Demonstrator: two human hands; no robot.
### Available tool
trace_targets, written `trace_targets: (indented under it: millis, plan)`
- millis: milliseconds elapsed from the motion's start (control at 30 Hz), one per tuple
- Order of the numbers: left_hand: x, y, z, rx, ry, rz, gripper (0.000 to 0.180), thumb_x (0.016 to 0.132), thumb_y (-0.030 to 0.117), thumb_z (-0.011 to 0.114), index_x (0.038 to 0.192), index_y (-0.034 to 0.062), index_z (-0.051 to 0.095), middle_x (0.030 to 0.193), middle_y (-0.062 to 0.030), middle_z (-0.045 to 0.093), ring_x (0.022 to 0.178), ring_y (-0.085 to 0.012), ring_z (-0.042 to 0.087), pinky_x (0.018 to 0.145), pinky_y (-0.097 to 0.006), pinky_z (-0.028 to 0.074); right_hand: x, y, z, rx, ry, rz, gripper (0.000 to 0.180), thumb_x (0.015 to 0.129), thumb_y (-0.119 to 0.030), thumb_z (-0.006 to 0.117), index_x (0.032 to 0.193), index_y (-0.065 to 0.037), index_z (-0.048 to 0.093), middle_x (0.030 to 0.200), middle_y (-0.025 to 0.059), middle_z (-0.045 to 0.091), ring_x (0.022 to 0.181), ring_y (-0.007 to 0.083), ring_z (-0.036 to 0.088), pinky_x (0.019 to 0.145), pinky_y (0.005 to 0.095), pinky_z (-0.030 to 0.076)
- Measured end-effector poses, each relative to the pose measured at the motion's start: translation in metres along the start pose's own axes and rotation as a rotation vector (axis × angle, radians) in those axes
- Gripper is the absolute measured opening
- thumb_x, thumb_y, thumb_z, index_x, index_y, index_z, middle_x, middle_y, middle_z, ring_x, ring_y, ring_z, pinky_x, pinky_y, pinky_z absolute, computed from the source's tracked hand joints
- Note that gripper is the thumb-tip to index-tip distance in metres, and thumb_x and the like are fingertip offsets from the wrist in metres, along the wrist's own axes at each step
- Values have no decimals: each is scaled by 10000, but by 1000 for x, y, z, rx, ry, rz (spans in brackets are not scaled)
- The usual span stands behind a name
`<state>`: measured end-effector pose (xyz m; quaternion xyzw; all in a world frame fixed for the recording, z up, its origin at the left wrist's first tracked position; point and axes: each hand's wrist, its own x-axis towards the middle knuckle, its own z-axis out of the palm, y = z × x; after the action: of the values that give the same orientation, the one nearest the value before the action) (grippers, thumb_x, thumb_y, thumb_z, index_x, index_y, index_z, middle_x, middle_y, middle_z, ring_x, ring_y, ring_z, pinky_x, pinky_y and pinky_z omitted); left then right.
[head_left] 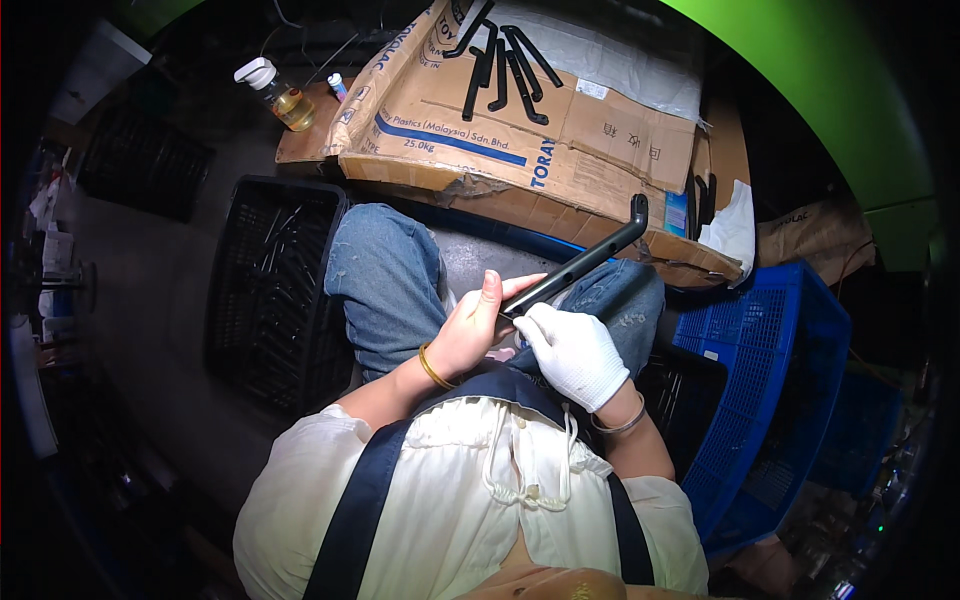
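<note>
Nearby, crates [735, 345] and cardboard [590, 120] surround the held black bar [577, 266].

Out from the middle of the view, a big brown cardboard box [610, 130] sits near one o'clock. A see-through bottle [288, 105] with yellow drink-coloured liquid and a white top is between ten and eleven. A black basket [225, 300] is at nine, a blue crate [735, 345] near four, and a green panel [850, 100] at two.

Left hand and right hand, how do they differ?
The left hand is bare; the right hand wears a white glove. The left wrist has a yellowish bangle, the right a silvery one. The left hand's thumb sticks up; the right hand's fingers curl in. Both are at the black bar's near end.
</note>
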<state>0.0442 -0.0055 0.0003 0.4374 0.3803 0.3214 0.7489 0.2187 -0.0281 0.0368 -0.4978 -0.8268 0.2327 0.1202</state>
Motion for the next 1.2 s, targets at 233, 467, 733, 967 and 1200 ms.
trace_targets:
  millis: [233,467,733,967,1200]
  plan:
    - [3,-7,-1,-90,43,-53,745,1038,578,136,1385,47,527,749,39,595,519,-20,341,471,-178,277,4,10,-1,422,-63,82,219,965,-187,519,950,-31,672,815,152,680,719,329,673,662,405,532]
    - [5,-13,2,-306,74,9,779,1017,625,130,1459,54,420,668,36,468,500,-32,288,464,-178,242,-8,-6,20,470,334,201,160,959,-162,539,913,-50,643,797,146,623,749,331,659,659,400,521]
    - [3,-11,5,-118,103,92,749,1037,575,118,1455,32,417,750,25,573,514,-24,311,468,-191,253,2,-25,13,208,343,163,111,913,-192,613,856,-97,629,751,94,614,615,308,639,557,385,518]
    - [-1,-4,8,-26,143,82,731,1046,552,121,1432,29,456,737,42,565,524,-14,323,478,-185,258,2,-23,14,154,267,187,110,905,-193,621,855,-95,623,717,115,632,604,322,642,546,403,519]
    - [-2,-8,6,-17,151,103,684,1058,525,191,1404,19,494,827,39,601,577,-2,361,501,-176,283,2,-19,27,156,274,190,166,921,-233,602,828,-101,565,627,127,621,538,337,629,502,432,516]
